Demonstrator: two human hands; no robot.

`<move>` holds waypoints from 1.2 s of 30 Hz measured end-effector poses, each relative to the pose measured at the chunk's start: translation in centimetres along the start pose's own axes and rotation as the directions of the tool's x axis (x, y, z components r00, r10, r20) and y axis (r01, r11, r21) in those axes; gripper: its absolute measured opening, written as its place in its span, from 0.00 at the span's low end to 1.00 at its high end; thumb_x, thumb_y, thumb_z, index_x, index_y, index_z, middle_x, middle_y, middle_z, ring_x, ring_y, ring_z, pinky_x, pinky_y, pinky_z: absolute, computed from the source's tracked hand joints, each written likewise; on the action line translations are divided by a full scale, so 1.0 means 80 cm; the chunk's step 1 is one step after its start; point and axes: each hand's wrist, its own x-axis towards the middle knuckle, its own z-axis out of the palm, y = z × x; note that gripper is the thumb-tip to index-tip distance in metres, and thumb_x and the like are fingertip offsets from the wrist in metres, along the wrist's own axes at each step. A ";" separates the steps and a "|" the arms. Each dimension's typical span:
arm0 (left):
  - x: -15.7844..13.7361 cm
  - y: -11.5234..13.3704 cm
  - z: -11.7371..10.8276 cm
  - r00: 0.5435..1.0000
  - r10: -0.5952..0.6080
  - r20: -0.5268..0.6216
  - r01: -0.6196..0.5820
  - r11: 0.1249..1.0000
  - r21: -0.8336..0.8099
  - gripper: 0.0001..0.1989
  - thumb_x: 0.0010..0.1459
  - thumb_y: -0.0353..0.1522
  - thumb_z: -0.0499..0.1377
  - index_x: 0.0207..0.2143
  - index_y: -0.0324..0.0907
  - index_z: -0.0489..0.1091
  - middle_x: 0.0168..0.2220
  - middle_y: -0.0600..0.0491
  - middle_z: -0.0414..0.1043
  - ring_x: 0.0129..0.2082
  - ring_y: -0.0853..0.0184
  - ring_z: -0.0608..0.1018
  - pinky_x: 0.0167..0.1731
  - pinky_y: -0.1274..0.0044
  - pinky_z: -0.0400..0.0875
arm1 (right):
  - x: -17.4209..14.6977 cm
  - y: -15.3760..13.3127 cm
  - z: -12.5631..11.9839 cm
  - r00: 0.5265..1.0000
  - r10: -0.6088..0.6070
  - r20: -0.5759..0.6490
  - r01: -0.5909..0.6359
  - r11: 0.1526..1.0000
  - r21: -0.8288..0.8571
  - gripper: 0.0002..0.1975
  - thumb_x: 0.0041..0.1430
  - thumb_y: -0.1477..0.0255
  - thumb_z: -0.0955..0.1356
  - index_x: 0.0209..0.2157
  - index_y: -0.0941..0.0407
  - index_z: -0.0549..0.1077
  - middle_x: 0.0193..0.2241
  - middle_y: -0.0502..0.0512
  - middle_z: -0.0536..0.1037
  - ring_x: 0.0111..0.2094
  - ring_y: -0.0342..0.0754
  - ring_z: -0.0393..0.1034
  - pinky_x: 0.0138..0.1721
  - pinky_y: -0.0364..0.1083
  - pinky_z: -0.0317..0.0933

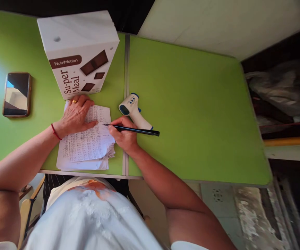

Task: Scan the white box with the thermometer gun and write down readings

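A stack of handwritten paper sheets lies near the front edge of the green table, its right-hand edges uneven and curled. My left hand rests flat on the upper left of the sheets, fingers stretched and thumb apart, a ring on one finger. Between the fingers of my right hand is a black pen, its tip at the right part of the top sheet; whether it touches the paper I cannot tell. Just beyond that hand lies a white infrared thermometer with blue trim.
Behind the papers stands a tall white box with brown printing. A smartphone in a brown case lies at the left. A metal seam divides the green folding table. Past its right edge is a plastic-covered pile.
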 end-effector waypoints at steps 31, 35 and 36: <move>0.002 -0.005 0.004 0.999 0.032 0.006 -0.032 0.999 0.001 0.32 0.56 0.46 0.66 0.57 0.37 0.67 0.59 0.35 0.67 0.60 0.40 0.69 0.59 0.51 0.64 | 0.001 0.018 0.005 0.976 -0.216 0.024 0.217 0.967 -0.130 0.07 0.59 0.66 0.68 0.29 0.51 0.71 0.21 0.46 0.73 0.23 0.43 0.66 0.27 0.44 0.63; 0.002 -0.005 0.005 0.999 0.031 -0.011 -0.031 0.999 -0.016 0.31 0.55 0.44 0.67 0.57 0.39 0.68 0.59 0.36 0.67 0.59 0.40 0.69 0.58 0.50 0.65 | 0.002 0.019 0.005 0.973 -0.228 -0.016 0.225 0.968 -0.112 0.07 0.60 0.65 0.68 0.29 0.51 0.71 0.22 0.46 0.73 0.23 0.44 0.66 0.27 0.45 0.64; 0.002 -0.005 0.005 1.000 0.028 -0.013 -0.028 0.999 -0.018 0.31 0.55 0.44 0.68 0.57 0.39 0.68 0.59 0.36 0.67 0.59 0.40 0.69 0.59 0.50 0.65 | 0.003 0.019 0.006 0.973 -0.230 -0.012 0.227 0.967 -0.113 0.07 0.60 0.65 0.68 0.29 0.51 0.71 0.22 0.46 0.73 0.23 0.44 0.66 0.28 0.45 0.64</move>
